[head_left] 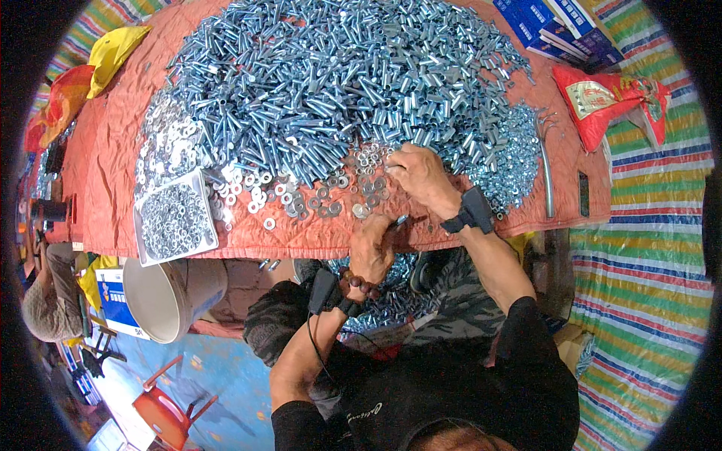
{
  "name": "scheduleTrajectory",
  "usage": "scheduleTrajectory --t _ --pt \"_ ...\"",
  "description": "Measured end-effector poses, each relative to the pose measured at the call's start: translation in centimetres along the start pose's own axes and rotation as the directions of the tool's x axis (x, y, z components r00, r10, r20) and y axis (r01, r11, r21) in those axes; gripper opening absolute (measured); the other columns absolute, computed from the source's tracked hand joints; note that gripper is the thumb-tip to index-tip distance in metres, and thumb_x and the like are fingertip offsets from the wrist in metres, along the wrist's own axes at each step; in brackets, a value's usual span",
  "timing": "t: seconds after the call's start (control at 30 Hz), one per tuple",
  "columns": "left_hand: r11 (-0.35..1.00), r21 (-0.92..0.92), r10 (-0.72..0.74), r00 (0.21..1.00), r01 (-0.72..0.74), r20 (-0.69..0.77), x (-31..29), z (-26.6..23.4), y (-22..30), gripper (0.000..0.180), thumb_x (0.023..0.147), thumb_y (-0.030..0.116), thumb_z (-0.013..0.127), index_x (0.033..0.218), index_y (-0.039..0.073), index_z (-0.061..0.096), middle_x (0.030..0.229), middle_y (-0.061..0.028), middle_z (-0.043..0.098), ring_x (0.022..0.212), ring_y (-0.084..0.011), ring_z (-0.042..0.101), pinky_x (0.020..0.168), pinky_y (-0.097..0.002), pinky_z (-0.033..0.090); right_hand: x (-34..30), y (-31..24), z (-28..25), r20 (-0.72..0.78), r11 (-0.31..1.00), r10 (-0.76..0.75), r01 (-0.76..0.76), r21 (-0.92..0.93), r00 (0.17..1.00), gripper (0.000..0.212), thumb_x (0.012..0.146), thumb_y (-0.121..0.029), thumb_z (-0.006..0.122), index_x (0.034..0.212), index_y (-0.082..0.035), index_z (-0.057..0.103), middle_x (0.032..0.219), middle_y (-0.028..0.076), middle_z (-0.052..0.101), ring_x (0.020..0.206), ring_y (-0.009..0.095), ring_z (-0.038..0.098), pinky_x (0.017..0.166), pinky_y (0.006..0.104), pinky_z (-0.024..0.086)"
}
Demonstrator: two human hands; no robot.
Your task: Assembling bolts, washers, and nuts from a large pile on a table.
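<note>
My left hand is at the near edge of the red cloth, fingers closed round a shiny metal bolt whose end sticks out to the right. Just beyond it, my right hand has its fingertips pinched together beside a small cluster of metal rings; what they hold, if anything, is hidden. Loose flat washers lie left of my hands. Behind them rises a big heap of bolts, with metal sleeves on its right side and small nuts at its right edge.
A white tray of washers sits at the cloth's left front. Below it stands a pale bucket. A red bag and blue boxes lie at right. More bolts fill a container between my legs. Another person is at far left.
</note>
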State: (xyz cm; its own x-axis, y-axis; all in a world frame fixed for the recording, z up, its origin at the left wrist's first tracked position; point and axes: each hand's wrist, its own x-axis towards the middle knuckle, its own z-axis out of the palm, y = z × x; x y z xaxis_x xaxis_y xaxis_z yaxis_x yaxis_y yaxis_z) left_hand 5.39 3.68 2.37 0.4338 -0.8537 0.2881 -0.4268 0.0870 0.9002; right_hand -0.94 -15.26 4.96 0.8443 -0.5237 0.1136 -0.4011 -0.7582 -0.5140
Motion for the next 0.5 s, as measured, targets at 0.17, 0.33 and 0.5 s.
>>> scheduleTrajectory --t 0.17,0.33,0.5 --pt "0.998 -0.050 -0.034 0.993 0.028 -0.114 0.2 0.4 0.8 0.020 0.076 -0.008 0.057 0.094 -0.001 0.054 0.082 -0.0217 0.056 0.078 -0.0448 0.058 0.065 -0.0462 0.046 -0.7 0.0 -2.1 0.148 0.954 0.114 -0.150 0.259 0.982 0.014 0.082 -0.006 0.062 0.093 0.000 0.069 0.084 0.011 0.068 0.073 0.015 0.064 0.065 0.0316 0.050" --pt "0.989 -0.112 -0.104 0.993 0.098 -0.055 0.1 0.6 1.3 0.018 0.079 -0.006 0.057 0.096 0.000 0.053 0.083 -0.0224 0.057 0.079 -0.0456 0.058 0.065 -0.0455 0.047 -1.2 -1.0 -2.2 0.259 0.892 0.176 -0.265 0.366 0.950 0.016 0.080 -0.003 0.066 0.096 0.002 0.069 0.083 0.009 0.069 0.070 0.010 0.062 0.064 0.0264 0.051" --pt "0.995 -0.080 -0.069 0.994 0.063 -0.079 0.0 0.8 1.3 0.017 0.081 -0.005 0.058 0.095 0.001 0.053 0.080 -0.0225 0.056 0.078 -0.0462 0.058 0.063 -0.0448 0.046 -0.9 -1.7 -0.3 0.074 0.968 -0.185 0.168 0.188 0.980 0.017 0.079 -0.006 0.061 0.093 -0.001 0.068 0.080 0.015 0.067 0.075 0.030 0.065 0.068 0.0403 0.051"
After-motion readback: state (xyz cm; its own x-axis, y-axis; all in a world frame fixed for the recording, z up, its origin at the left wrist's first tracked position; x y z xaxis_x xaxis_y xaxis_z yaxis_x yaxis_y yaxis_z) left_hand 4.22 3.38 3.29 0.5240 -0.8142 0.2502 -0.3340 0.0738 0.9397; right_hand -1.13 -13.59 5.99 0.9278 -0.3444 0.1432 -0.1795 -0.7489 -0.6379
